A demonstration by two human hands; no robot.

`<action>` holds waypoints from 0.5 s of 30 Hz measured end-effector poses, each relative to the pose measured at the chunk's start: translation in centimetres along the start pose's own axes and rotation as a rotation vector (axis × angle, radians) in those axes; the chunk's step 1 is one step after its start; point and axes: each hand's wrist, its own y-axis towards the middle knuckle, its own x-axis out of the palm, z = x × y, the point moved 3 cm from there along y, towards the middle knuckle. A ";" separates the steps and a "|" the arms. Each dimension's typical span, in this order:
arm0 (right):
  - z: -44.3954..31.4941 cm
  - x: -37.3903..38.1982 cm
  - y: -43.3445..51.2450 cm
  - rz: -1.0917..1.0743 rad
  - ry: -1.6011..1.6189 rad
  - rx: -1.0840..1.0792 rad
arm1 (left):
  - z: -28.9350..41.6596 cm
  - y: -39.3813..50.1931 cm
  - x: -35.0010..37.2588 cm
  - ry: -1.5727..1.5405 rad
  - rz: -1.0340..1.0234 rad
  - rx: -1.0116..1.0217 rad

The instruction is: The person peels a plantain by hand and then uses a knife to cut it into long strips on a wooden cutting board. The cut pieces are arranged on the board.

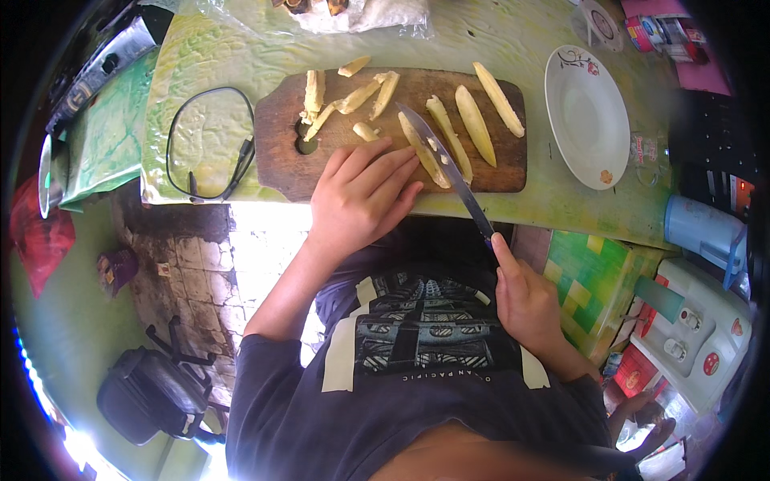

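Observation:
My right hand grips the handle of a kitchen knife. Its long blade points up and left across a wooden cutting board, with small pale bits stuck to the metal. Just left of the blade lies a long peeled banana slice. My left hand is over the board's front edge, palm down, its fingertips against that slice's left side. More banana strips lie on the right of the board. Smaller, uneven banana pieces are at its upper left. The underside of my left hand is hidden.
Right of the board is a white oval plate with floral decoration. A looped black cable lies on the left. Clear plastic wrapping is at the far edge. A light blue pitcher and a glass mug stand at right.

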 end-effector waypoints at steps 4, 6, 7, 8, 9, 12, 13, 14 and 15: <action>0.0 0.5 0.0 0.070 -0.005 -0.019 | 0.0 0.0 0.0 -0.007 -0.007 -0.012; 0.0 0.6 -0.1 0.025 -0.006 -0.006 | 0.0 0.0 0.0 0.002 -0.007 -0.007; 0.0 0.5 -0.2 -0.016 -0.010 0.007 | 0.0 0.0 0.0 -0.002 -0.008 -0.008; 0.0 0.5 -0.2 -0.058 -0.014 0.019 | 0.0 0.0 0.0 0.002 -0.008 -0.007; 0.0 0.4 -0.2 -0.056 -0.014 0.016 | 0.1 0.0 -0.1 0.001 -0.009 -0.008; -0.1 0.4 0.1 -0.056 -0.017 0.010 | 0.1 0.0 -0.1 0.001 -0.008 -0.009; -0.1 0.4 0.2 -0.057 -0.021 0.010 | 0.1 0.0 -0.1 -0.003 -0.006 -0.011; -0.1 0.4 0.3 -0.059 -0.025 0.010 | 0.1 0.0 -0.1 0.000 -0.009 -0.011; -0.1 0.4 0.3 -0.072 -0.034 0.016 | 0.1 0.0 -0.1 -0.002 -0.011 -0.012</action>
